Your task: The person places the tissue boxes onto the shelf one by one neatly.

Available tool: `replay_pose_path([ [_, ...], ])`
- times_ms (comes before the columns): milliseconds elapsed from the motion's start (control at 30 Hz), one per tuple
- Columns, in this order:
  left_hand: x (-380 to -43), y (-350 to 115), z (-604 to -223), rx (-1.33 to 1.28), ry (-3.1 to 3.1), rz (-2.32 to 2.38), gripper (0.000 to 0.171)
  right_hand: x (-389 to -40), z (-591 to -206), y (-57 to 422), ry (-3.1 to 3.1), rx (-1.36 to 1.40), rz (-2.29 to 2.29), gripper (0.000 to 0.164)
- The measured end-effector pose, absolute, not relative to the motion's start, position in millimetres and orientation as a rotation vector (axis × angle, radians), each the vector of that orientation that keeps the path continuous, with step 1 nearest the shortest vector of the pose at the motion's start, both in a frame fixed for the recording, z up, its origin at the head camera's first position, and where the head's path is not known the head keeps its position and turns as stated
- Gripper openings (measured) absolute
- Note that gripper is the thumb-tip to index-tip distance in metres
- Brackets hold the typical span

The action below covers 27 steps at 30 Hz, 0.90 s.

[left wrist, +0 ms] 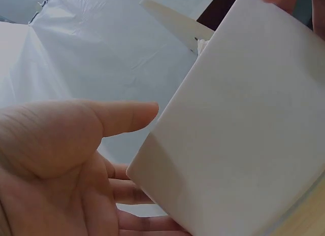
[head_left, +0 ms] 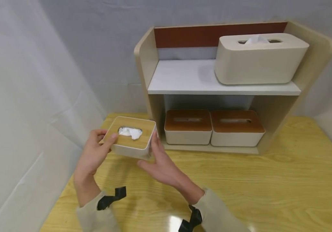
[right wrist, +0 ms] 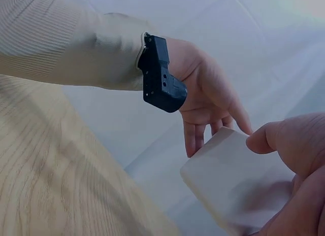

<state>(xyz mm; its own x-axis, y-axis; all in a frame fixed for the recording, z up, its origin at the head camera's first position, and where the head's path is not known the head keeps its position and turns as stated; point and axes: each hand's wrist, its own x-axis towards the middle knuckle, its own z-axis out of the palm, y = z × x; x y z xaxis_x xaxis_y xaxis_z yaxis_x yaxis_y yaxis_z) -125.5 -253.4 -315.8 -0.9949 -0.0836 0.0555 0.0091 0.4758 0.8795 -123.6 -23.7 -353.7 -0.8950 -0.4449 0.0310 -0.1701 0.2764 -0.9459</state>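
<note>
A small white tissue box (head_left: 128,151) with a light wooden lid is held up above the table, slightly tilted. White tissue (head_left: 134,133) shows in its oval slot. My left hand (head_left: 92,154) grips the box's left end, thumb on the lid's edge and fingers along the side. On the opposite end, my right hand (head_left: 164,166) holds the box with its fingers along the right wall and its thumb low at the front. The left wrist view is largely filled by the box's plain white face (left wrist: 244,114). Both hands and the white box (right wrist: 238,170) appear in the right wrist view.
A two-tier shelf (head_left: 183,77) stands behind, right of the held box. Its top tier carries a large cream tissue box (head_left: 258,66). Two white boxes with brown lids, a left one (head_left: 188,137) and a right one (head_left: 236,139), sit below. White sheeting (head_left: 23,112) hangs at left.
</note>
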Motion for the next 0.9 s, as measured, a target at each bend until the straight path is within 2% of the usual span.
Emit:
replay_pose_path([
  [300, -125, -241, -312, -0.095, -2.607, -1.621, 0.055, -127, -352, -3, 2.304, -0.62, -1.771, 0.105],
  [900, -129, -204, -311, -0.351, -2.751, -1.585, 0.052, -127, -352, 53, 2.3, -0.431, -1.839, 0.099],
])
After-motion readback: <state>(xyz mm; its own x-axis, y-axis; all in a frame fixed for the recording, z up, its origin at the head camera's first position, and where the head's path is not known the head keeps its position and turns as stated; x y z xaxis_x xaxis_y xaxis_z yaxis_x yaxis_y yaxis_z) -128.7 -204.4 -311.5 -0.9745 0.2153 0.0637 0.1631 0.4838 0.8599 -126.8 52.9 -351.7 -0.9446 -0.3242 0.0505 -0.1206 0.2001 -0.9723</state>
